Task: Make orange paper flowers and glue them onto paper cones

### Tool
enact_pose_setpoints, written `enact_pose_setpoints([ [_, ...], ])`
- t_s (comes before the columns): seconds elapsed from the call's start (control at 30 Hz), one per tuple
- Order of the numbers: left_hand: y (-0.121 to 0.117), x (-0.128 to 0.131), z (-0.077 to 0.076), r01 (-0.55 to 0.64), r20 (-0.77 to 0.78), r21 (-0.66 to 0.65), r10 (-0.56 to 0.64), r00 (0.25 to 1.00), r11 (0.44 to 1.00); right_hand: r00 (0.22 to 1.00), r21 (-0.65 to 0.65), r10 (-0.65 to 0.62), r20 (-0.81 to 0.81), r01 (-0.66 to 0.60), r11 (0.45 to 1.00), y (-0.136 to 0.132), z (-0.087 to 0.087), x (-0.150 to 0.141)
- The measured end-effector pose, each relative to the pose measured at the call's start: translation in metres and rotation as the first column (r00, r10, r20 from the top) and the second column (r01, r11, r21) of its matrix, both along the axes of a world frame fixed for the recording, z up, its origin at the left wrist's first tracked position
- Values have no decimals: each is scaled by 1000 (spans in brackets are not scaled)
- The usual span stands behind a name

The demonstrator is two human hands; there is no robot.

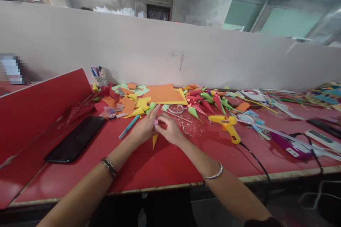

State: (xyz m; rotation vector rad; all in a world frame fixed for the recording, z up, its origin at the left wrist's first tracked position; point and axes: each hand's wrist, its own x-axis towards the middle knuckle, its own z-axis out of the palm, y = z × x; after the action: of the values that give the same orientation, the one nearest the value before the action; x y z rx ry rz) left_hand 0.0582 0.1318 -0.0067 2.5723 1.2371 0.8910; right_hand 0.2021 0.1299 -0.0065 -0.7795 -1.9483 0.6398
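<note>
My left hand and my right hand meet above the middle of the red table. The pointed end of a yellow paper cone sticks out below my left hand, which is closed around its hidden upper part. One left finger points upward. Between the hands shows a small pink piece, pinched by the curled fingers of my right hand; its exact kind is too small to make out. A teal pen-like stick lies beside my left hand. To the right rests a yellow hot glue gun on its side.
Orange paper sheets and yellow scraps lie behind the hands. Several finished paper cones are heaped at the back right. A black phone lies left; a purple device and cords lie right. A pale partition borders the back.
</note>
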Motion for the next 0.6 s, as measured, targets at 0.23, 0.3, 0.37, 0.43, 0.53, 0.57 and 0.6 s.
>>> enact_pose_setpoints([
  [0.23, 2, 1, 1, -29, 68, 97, 22, 997, 995, 955, -128, -12, -296, -27, 991, 2, -1, -6],
  [0.3, 2, 2, 2, -54, 52, 107, 49, 997, 993, 908, -209, -40, -417, -53, 977, 6, -2, -6],
  [0.37, 3, -1, 4, -79, 27, 109, 77, 997, 991, 833, -293, -106, -542, -69, 954, 11, -3, -3],
  [0.43, 6, -7, 5, -131, 9, 98, 131, 991, 987, 741, -375, -191, -644, -88, 923, 17, -3, 3],
  [0.53, 12, -25, 10, -280, -27, 100, 284, 958, 955, 660, -470, -268, -701, -145, 871, 22, -2, 10],
  [0.57, 14, -32, 11, -351, -45, 128, 359, 932, 927, 658, -486, -265, -704, -175, 856, 23, -2, 10],
  [0.6, 16, -40, 13, -406, -93, 147, 421, 902, 902, 665, -493, -251, -703, -201, 847, 23, -2, 11],
])
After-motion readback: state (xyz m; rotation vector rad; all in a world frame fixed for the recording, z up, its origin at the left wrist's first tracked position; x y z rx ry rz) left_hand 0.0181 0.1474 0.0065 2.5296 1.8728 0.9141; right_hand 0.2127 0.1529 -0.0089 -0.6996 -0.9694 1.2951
